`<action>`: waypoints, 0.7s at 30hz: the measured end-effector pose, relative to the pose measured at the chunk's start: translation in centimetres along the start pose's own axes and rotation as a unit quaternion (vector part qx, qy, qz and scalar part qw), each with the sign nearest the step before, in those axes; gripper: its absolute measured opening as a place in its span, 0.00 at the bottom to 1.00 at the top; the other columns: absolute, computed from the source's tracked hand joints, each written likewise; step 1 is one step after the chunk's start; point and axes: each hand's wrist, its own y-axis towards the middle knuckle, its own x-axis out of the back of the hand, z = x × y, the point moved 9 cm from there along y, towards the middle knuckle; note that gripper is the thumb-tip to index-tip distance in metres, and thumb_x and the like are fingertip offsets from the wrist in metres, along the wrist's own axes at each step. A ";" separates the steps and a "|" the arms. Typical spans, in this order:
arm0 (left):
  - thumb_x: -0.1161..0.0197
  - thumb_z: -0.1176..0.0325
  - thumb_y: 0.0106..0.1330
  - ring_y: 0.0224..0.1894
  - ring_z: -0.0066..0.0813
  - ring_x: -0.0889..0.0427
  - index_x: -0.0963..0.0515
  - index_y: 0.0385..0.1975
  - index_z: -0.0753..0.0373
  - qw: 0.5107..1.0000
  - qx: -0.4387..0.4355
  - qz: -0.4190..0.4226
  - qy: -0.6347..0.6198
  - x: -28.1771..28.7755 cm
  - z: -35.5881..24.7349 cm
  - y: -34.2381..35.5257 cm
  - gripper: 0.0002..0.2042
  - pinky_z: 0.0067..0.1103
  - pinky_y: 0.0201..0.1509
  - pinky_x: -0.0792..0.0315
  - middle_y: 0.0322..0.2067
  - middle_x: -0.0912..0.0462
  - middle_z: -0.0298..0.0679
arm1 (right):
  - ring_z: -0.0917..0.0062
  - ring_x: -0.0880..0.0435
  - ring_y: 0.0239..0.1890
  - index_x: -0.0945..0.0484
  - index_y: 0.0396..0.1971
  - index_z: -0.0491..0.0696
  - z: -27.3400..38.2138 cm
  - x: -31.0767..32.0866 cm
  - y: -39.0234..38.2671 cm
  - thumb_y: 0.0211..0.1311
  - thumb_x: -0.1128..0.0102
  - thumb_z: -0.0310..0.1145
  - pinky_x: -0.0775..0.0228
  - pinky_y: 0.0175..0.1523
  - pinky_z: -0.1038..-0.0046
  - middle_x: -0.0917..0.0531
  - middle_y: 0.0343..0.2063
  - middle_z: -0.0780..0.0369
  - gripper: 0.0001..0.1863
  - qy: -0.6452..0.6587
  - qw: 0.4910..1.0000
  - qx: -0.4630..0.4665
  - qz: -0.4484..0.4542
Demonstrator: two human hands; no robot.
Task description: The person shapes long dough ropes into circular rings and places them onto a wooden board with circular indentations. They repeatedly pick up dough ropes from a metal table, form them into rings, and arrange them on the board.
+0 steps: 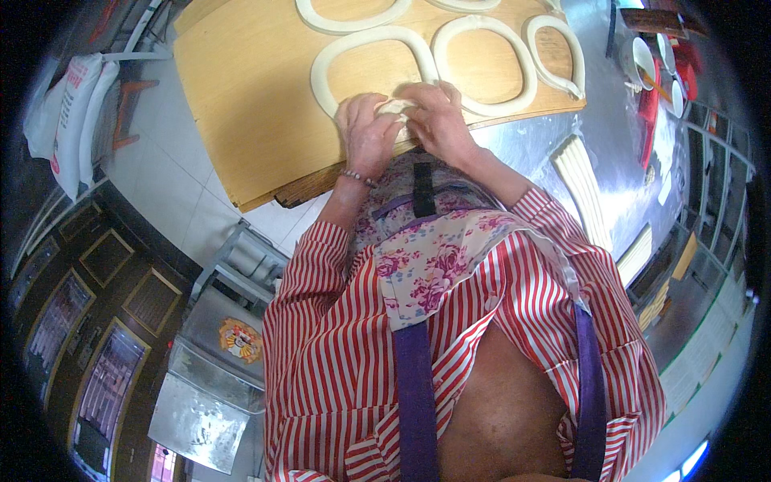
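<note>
"Where are the hands?"

"Both are at the near edge of the wooden worktop (249, 120), roughly midway between its near corners. The left hand (368, 128) is half closed, fingers curled against pale dough. The right hand (440, 122) bends in from the other side, its fingertips gripping the same bit."

"And that dough?"

"The dough piece (397, 107) sits between the fingertips, just inside the near edge. A dough ring (323, 72) runs from the hands toward the far side; the fingers hide whether the two are one."

"What lies beside it?"

"A second ring (527, 68) is just to its right, its lower curve close to the near edge. A smaller third ring (577, 68) has its pointed end at the near right corner."

"Anything past that corner?"

"Yes, long dough strips (580, 189) on a metal table (534, 153), well apart from the hands."
</note>
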 end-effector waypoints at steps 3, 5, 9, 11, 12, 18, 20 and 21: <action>0.28 0.69 0.50 0.57 0.39 0.28 0.15 0.36 0.58 0.999 0.027 0.019 0.012 0.4 0.2 -0.3 0.12 0.37 0.65 0.43 0.49 0.21 0.36 | 0.72 0.29 0.60 0.18 0.33 0.48 0.2 0.2 -0.4 0.47 0.32 0.27 0.50 0.69 0.54 0.22 0.50 0.65 0.10 0.004 1.000 -0.026 -0.004; 0.29 0.70 0.51 0.57 0.38 0.27 0.15 0.38 0.58 0.999 0.044 0.026 0.015 0.8 0.4 -0.5 0.13 0.36 0.65 0.42 0.49 0.21 0.37 | 0.71 0.29 0.59 0.19 0.31 0.48 0.2 0.2 -0.5 0.46 0.32 0.27 0.49 0.68 0.55 0.22 0.50 0.65 0.10 0.010 0.999 -0.035 -0.016; 0.31 0.73 0.51 0.55 0.37 0.24 0.15 0.40 0.58 0.997 0.069 0.015 -0.009 1.6 1.1 -0.6 0.14 0.33 0.64 0.38 0.48 0.20 0.38 | 0.70 0.27 0.56 0.19 0.29 0.48 -0.3 -0.1 -0.5 0.44 0.31 0.27 0.46 0.66 0.57 0.21 0.49 0.64 0.09 0.023 0.998 -0.017 -0.049; 0.32 0.74 0.52 0.53 0.37 0.22 0.16 0.40 0.59 0.997 0.074 0.003 -0.017 1.7 1.4 -0.5 0.14 0.32 0.63 0.36 0.47 0.19 0.39 | 0.69 0.26 0.55 0.20 0.28 0.48 -0.5 -0.3 -0.4 0.43 0.31 0.27 0.45 0.65 0.57 0.21 0.48 0.64 0.09 0.034 0.998 -0.001 -0.060; 0.32 0.74 0.52 0.52 0.38 0.22 0.16 0.41 0.60 0.997 0.073 -0.004 -0.015 1.7 1.4 -0.4 0.14 0.32 0.62 0.35 0.47 0.19 0.40 | 0.69 0.25 0.55 0.20 0.27 0.48 -0.5 -0.4 -0.4 0.43 0.31 0.28 0.44 0.64 0.57 0.21 0.48 0.64 0.09 0.040 0.997 0.007 -0.064; 0.37 0.76 0.55 0.53 0.44 0.21 0.21 0.51 0.64 0.996 0.065 0.040 -0.052 -0.2 1.6 1.2 0.20 0.33 0.60 0.30 0.50 0.18 0.44 | 0.71 0.28 0.60 0.17 0.28 0.48 -1.2 -0.8 -0.5 0.45 0.30 0.29 0.49 0.68 0.53 0.22 0.52 0.65 0.08 0.025 0.999 -0.014 -0.026; 0.38 0.77 0.56 0.53 0.44 0.20 0.24 0.55 0.65 0.992 0.070 0.076 -0.067 -1.2 1.9 2.0 0.23 0.33 0.60 0.29 0.50 0.17 0.45 | 0.71 0.30 0.63 0.15 0.29 0.48 -1.6 -1.0 -0.5 0.47 0.29 0.30 0.52 0.70 0.51 0.23 0.54 0.65 0.08 0.014 1.000 -0.025 0.002; 0.39 0.77 0.57 0.53 0.44 0.19 0.26 0.56 0.66 0.987 0.082 0.105 -0.087 -1.9 2.2 2.4 0.24 0.33 0.59 0.28 0.50 0.17 0.45 | 0.70 0.32 0.65 0.14 0.30 0.48 -1.7 -1.0 -0.5 0.48 0.29 0.31 0.54 0.71 0.51 0.23 0.56 0.65 0.08 0.017 0.999 -0.028 0.013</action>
